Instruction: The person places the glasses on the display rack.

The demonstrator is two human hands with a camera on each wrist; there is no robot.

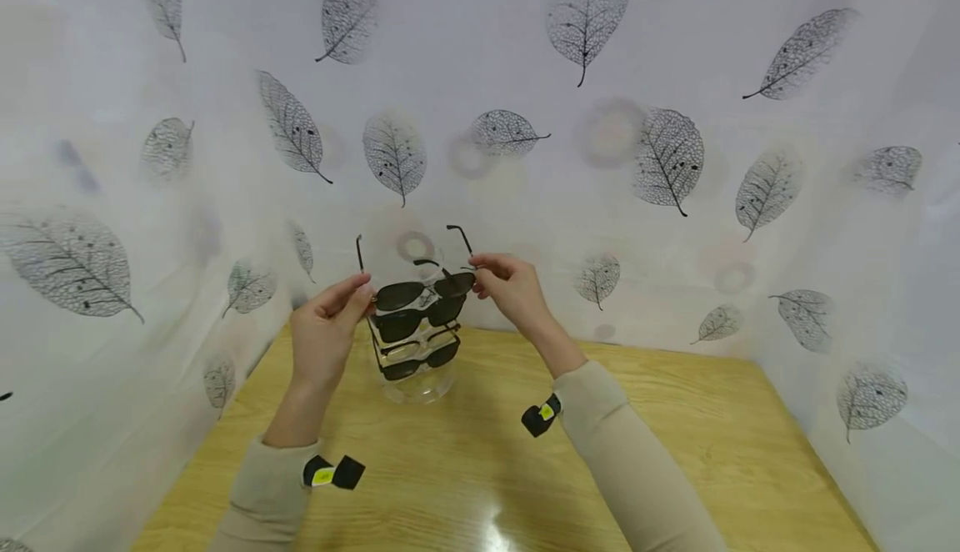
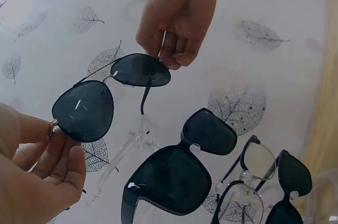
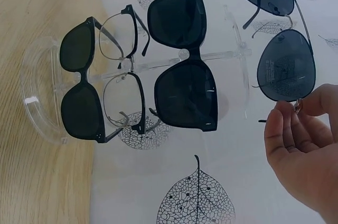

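Note:
A pair of dark-lensed aviator sunglasses [image 2: 84,110] with a thin double bridge is held between both hands. My left hand [image 1: 326,331] pinches it at one hinge with thumb and fingers. At the opposite hinge, my right hand [image 1: 513,289] grips the frame. The temples are unfolded and point away from me. Below, a clear display stand [image 3: 31,94] carries thick black sunglasses [image 3: 185,94], then thin-rimmed eyeglasses [image 3: 141,89], then dark sunglasses [image 3: 82,110] lowest. In the right wrist view, a gap shows between the aviators and the stand's uppermost bar.
The stand is on a wooden table [image 1: 480,452], near its back edge. Behind and at the sides hangs a whitish curtain [image 1: 480,35] printed with dark leaf skeletons. A black device with a yellow mark [image 1: 542,414] is strapped to each wrist.

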